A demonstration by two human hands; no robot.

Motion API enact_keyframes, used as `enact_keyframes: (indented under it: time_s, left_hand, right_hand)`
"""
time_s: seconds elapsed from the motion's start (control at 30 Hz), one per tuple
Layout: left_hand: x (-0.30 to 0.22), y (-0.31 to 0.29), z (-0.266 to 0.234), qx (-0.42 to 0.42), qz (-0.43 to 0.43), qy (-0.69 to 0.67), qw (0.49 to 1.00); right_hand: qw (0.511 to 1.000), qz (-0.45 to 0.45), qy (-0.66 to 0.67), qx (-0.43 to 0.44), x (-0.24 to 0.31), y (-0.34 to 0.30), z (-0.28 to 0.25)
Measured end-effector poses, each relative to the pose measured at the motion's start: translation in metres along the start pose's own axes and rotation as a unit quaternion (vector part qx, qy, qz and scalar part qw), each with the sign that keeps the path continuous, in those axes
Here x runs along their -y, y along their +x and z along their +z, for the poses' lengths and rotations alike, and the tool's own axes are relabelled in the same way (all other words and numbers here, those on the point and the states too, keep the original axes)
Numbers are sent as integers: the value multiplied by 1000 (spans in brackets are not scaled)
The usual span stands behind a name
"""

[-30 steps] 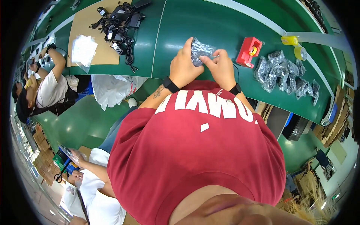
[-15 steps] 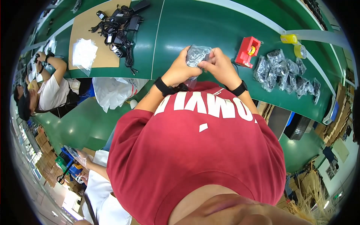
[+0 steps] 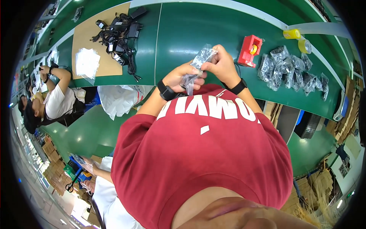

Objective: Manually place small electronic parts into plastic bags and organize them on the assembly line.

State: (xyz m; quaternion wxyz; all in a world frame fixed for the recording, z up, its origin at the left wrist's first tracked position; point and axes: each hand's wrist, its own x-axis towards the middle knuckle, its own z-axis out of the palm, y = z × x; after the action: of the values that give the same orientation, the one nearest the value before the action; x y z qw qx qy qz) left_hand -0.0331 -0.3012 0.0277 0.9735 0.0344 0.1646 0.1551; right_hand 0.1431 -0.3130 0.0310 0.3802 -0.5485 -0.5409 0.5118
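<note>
Close to my body, over the table's near edge, both hands hold a clear plastic bag (image 3: pixel 204 57) with something dark in it; the contents are hard to make out. My left hand (image 3: pixel 183 78) is closed round the bag's lower, gathered part. Thumb and fingers of my right hand (image 3: pixel 222 65) pinch the upper end. Right of my hands stands a red tape dispenser (image 3: pixel 247 53) with a yellow roll. Beyond it lies a heap of wrapped plastic bags (image 3: pixel 282 68) with dark contents. To the left, black power adapters with cables (image 3: pixel 120 36) lie tangled on a cardboard sheet (image 3: pixel 85 36).
A stack of clear bags (image 3: pixel 87 64) lies on the cardboard. Two yellow tape rolls (image 3: pixel 292 34) sit at the table's far right. A white plastic bag (image 3: pixel 118 100) hangs below the left edge. One co-worker (image 3: pixel 61 101) sits at the left; another in white (image 3: pixel 110 194) is behind me.
The bag has turned from a compact bundle to a slanted, longer shape. My left hand has shifted down to its lower part, while my right hand stays at the upper end.
</note>
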Motion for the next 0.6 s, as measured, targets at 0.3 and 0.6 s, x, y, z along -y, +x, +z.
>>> enact_keyframes:
  time_s: [0.3, 0.6]
  left_hand:
    - [-4, 22, 12, 127, -20, -116, 985]
    - [-26, 125, 74, -153, 120, 662, 724]
  right_hand:
    - [995, -52, 54, 67, -9, 9, -35]
    - [956, 99, 277, 15, -3, 6, -116]
